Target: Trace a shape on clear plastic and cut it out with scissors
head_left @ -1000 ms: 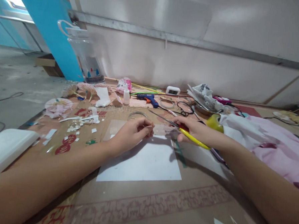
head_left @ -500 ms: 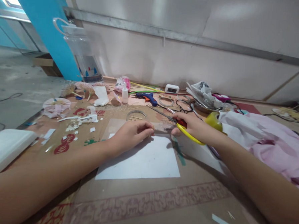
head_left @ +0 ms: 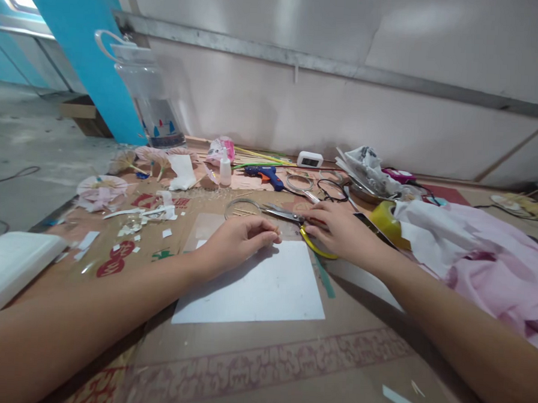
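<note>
My left hand [head_left: 246,239] is over the upper part of a white sheet of paper [head_left: 255,291], its thumb and fingertips pinched together. A tiny pale tip shows at the fingers, too small to name. My right hand [head_left: 339,229] is on the handles of a pair of yellow-handled scissors [head_left: 281,213], its fingers bent over them. The scissors are low over the board, blades pointing left; part of the handles is hidden under the hand. Just beyond my left hand is a wire ring [head_left: 230,205] with several short thin sticks [head_left: 245,213].
A blue glue gun [head_left: 265,176], a small white bottle [head_left: 225,169] and a white timer [head_left: 309,160] stand farther back. Paper scraps [head_left: 144,216] lie left. A yellow tape roll [head_left: 387,223] and pink cloth [head_left: 482,255] are right. A large water bottle [head_left: 151,93] stands back left.
My right hand has lowered the scissors toward the board and turned palm down over the handles. The blades have shifted slightly down. My left hand stays nearly still, still pinched.
</note>
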### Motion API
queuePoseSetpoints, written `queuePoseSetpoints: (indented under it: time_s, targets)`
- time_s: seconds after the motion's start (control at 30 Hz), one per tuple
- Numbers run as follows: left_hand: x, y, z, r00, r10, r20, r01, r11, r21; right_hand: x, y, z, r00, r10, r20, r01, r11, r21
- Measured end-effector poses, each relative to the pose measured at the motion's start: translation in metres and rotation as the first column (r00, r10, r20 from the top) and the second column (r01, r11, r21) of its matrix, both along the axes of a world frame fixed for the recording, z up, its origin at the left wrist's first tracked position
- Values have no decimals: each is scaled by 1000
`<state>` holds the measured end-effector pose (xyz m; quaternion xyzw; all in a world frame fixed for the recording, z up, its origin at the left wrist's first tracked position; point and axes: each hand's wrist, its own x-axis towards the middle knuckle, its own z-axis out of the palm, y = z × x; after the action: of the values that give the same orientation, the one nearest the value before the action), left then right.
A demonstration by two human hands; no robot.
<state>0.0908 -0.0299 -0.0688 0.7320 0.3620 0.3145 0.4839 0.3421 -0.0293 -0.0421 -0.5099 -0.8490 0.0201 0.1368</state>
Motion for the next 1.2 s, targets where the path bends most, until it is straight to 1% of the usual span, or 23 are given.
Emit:
queuePoseSetpoints:
  time_s: [0.07, 0.1, 0.17, 0.2, 0.3, 0.37, 0.47, 0.57, 0.7, 0.77, 0.9, 1.07, 1.2]
  targets:
    - [0, 0, -1, 1000, -3, -9, 3, 1000, 20, -13, -10, 4, 990, 16, -140, -7, 998, 66]
    - [0, 0, -1, 1000, -5, -12, 6, 999, 36, -20, -16, 5, 975, 37, -221, -23, 998, 64]
    - [1, 0, 0, 1000, -13, -16, 14, 998, 64, -33, -25, 4, 934, 45, -355, -50, 999, -4]
    - [1, 0, 0, 1000, -15, -23, 17, 997, 77, -38, -28, 2, 916, 66, -396, -88, 996, -35]
    - [3, -1, 1, 998, -23, -60, 29, 994, 101, -48, -33, -7, 857, 109, -503, -130, 992, -6]
    - [3, -1, 1, 996, -31, -80, 39, 994, 104, -50, -32, -12, 823, 107, -559, -115, 993, 20]
    - [3, 0, 0, 994, -55, -94, 64, 993, 101, -51, -31, -17, 782, 73, -619, -80, 997, 17]
    - [3, 2, -1, 991, -71, -113, 84, 989, 120, -52, -31, -18, 754, 59, -654, -66, 998, 14]
    - [2, 4, -3, 990, -51, -129, 83, 964, 252, -53, -31, -18, 746, 113, -656, -106, 993, 51]
    - [2, 5, -5, 991, -55, -124, 90, 952, 292, -52, -31, -19, 741, 144, -656, -139, 988, 60]
    - [1, 6, -7, 988, -55, -143, 98, 946, 310, -52, -30, -21, 746, 150, -649, -150, 987, 56]
    - [1, 5, -7, 983, -58, -172, 114, 937, 331, -52, -29, -22, 760, 139, -635, -147, 988, 40]
    - [2, 5, -7, 982, -75, -172, 127, 941, 315, -53, -27, -23, 761, 151, -630, -160, 986, 43]
